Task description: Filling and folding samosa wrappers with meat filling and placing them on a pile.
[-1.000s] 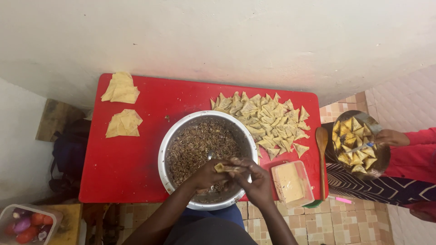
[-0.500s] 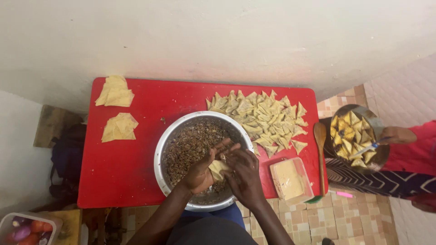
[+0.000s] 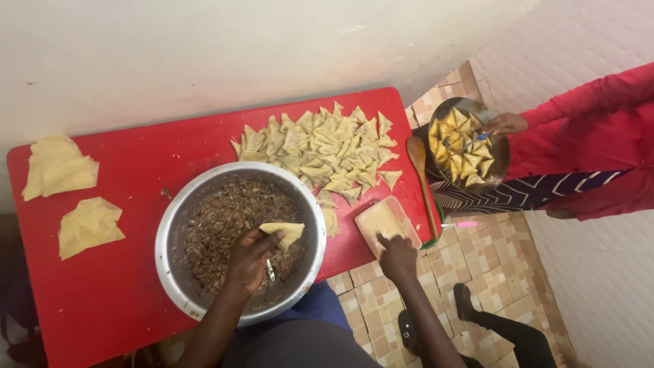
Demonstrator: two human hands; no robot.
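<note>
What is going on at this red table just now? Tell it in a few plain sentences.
A person stands at a red table. The left hand holds a filled pastry cone over a metal bowl of dark minced filling. The right hand dips a finger into a small tray of pale paste. A heap of folded triangles lies behind the bowl. At the right, another person's hand holds a pan of triangles.

Bare forearms, no sleeves; blue garment at lap; dark shoe.
</note>
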